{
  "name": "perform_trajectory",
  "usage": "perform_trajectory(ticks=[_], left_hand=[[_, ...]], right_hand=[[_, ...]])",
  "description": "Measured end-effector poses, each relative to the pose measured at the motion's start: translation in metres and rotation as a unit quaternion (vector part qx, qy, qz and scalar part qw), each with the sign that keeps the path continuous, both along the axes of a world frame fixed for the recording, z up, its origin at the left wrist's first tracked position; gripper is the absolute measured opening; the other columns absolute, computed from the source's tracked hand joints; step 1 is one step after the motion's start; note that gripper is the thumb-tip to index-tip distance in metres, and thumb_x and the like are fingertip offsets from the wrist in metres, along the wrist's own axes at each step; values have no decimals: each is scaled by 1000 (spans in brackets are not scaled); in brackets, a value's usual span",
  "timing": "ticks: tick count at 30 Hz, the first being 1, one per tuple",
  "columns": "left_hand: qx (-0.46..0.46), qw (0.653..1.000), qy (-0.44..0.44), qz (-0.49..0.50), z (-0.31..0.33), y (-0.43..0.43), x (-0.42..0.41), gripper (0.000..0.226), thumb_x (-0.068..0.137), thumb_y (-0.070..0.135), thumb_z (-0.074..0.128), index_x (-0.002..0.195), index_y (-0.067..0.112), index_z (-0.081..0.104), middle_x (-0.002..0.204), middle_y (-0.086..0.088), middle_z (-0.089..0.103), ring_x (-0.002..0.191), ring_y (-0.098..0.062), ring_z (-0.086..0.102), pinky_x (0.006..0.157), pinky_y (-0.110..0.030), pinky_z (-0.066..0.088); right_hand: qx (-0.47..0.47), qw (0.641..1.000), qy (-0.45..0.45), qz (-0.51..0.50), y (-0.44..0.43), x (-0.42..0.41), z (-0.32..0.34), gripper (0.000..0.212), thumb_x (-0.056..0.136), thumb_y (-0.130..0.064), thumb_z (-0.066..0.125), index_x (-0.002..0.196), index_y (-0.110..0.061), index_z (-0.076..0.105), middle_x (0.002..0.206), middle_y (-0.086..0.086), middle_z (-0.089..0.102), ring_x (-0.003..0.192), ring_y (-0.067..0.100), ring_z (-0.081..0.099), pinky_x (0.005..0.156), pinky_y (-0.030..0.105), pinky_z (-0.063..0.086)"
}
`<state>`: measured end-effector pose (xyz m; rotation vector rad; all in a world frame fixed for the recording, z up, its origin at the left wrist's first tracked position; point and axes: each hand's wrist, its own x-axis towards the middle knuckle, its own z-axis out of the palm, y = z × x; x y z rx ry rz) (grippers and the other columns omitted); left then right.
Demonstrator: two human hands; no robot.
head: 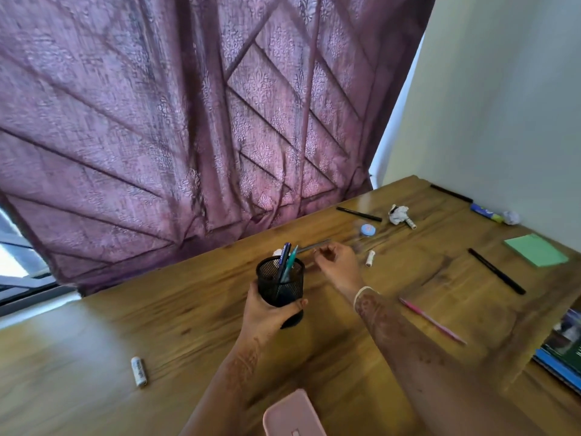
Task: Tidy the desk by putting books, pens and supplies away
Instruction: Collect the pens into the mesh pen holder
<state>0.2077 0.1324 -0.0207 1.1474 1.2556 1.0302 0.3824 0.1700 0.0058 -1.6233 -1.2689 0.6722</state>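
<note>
Pens in blue and teal (286,261) stand in the black wire-mesh cup (280,286), which the left hand (267,319) clasps over the brown wooden worktop (157,325). A thin grey ruler (314,246) lies crosswise just behind the cup, its right end at the right hand (338,267), the nearer one. That hand's fingers are curled, but I cannot tell whether they pinch the ruler.

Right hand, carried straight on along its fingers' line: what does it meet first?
Likely the thin grey strip lying on the desk just beyond the right hand; blur leaves depth unsure.
</note>
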Motion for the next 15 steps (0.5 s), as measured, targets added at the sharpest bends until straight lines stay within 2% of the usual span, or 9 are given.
perform_trajectory(ticks=[2, 4, 6, 8, 11, 13, 15], left_hand=[[1, 1000, -7, 6, -1, 4, 1, 84, 54, 9, 92, 126, 15, 49, 117, 3, 63, 104, -8, 60, 78, -18, 50], [2, 1000, -10, 20, -3, 9, 5, 81, 55, 9, 92, 123, 17, 50, 115, 5, 63, 103, -6, 61, 75, -14, 50], [-1, 999, -10, 34, -6, 13, 8, 82, 54, 10, 92, 124, 17, 51, 117, 4, 64, 107, -9, 62, 82, -19, 52], [-2, 999, -9, 39, -8, 16, 12, 84, 52, 13, 92, 125, 17, 51, 119, 3, 64, 109, -10, 61, 86, -23, 53], [-3, 999, -9, 46, -8, 20, 19, 80, 56, 9, 91, 125, 18, 50, 118, 6, 64, 107, -5, 61, 78, -13, 53], [2, 999, -7, 50, -6, 21, 22, 79, 57, 9, 90, 125, 18, 50, 117, 7, 64, 106, -3, 61, 74, -9, 52], [1, 999, -3, 49, -6, 20, 26, 79, 57, 11, 91, 125, 19, 50, 117, 8, 64, 107, -3, 61, 76, -10, 52]], right_hand=[[-21, 990, -141, 13, 22, 13, -9, 14, 91, -21, 62, 100, -12, 68, 92, 1, 69, 85, 18, 65, 76, 27, 50], [-55, 961, -263, 64, 46, 25, -23, 34, 93, -20, 56, 126, -10, 59, 116, 9, 66, 107, 26, 61, 90, 32, 47], [-85, 923, -355, 122, 66, 33, -38, 48, 95, -19, 50, 142, -12, 42, 139, 12, 51, 128, 30, 46, 107, 36, 38], [-102, 893, -404, 166, 78, 36, -50, 52, 98, -19, 43, 148, -16, 31, 153, 8, 35, 141, 28, 28, 114, 42, 30], [-108, 854, -473, 188, 88, 39, -60, 51, 100, -17, 35, 150, -22, 25, 157, 1, 26, 145, 26, 20, 113, 47, 30], [-83, 821, -534, 186, 90, 38, -61, 50, 100, -16, 36, 148, -23, 27, 154, 2, 32, 141, 26, 28, 109, 45, 35], [-44, 812, -555, 176, 91, 38, -58, 47, 98, -14, 42, 143, -21, 34, 145, 6, 43, 132, 27, 41, 103, 42, 43]])
